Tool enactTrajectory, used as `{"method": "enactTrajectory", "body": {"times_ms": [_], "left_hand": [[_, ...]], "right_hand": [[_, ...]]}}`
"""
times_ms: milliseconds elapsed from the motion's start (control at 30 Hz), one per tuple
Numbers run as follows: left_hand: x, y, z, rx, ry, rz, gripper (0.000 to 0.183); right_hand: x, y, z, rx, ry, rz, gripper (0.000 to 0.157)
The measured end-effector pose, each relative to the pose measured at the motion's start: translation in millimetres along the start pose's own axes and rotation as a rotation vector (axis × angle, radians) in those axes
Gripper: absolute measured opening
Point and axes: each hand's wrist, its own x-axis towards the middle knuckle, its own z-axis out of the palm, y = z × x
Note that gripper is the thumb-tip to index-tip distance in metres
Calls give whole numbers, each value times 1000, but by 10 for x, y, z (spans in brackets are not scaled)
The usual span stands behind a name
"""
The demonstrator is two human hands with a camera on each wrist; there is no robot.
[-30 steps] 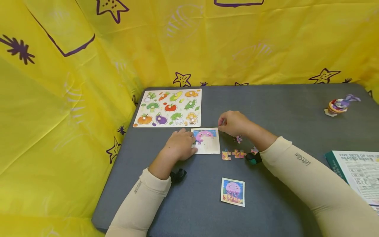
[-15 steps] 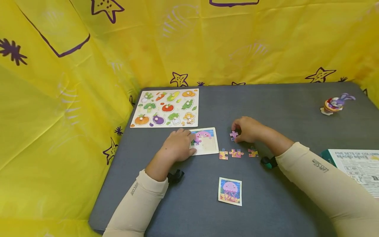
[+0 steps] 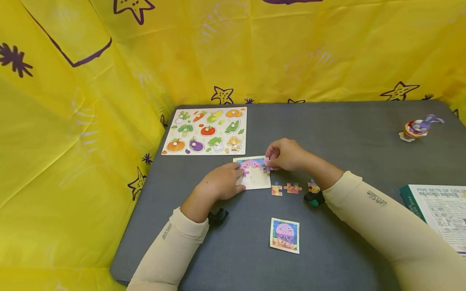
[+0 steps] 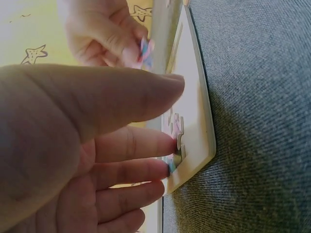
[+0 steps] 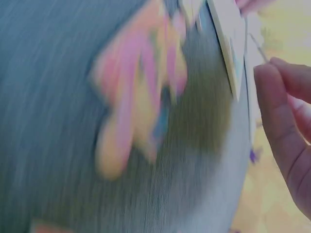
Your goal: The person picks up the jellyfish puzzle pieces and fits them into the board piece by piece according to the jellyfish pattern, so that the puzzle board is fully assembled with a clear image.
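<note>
A pale puzzle tray [image 3: 257, 182] lies on the grey table, with the pink jellyfish's face pieces [image 3: 250, 163] along its top and another piece at its left. My left hand [image 3: 221, 182] rests on the tray's left side; in the left wrist view its fingers [image 4: 136, 144] reach straight to the piece there. Between thumb and fingertips, my right hand [image 3: 287, 155] pinches a pink and blue jigsaw piece [image 4: 146, 52] at the tray's upper right. Three loose jigsaw pieces, one of them [image 3: 293, 188] in the middle, lie right of the tray; one looms blurred in the right wrist view.
A vegetable peg board [image 3: 223, 135] lies behind and left of the tray. Nearer me is a jellyfish picture card [image 3: 284, 235]. A white and green box [image 3: 440, 206] sits at the right, and a purple rabbit figure [image 3: 418, 128] stands at the far right.
My right hand moved from the tray out to the right, took hold of a pink piece there, and came back left with it to the tray. My left hand stays on the tray.
</note>
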Motion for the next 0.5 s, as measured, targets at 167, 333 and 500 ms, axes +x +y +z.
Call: {"method": "enactTrajectory", "body": {"times_ms": [167,333,500], "left_hand": [[4,-5,-8,-40,0,6,62],[10,-21,-2,-78,3,5,60],[19,-52,-2,-104,4,7,56]], "right_hand": [[135,-133,213,31,-48,-10,15],[212,-208,347,12,-55,11,10],[267,-270,393,-90,-38,10,6]]}}
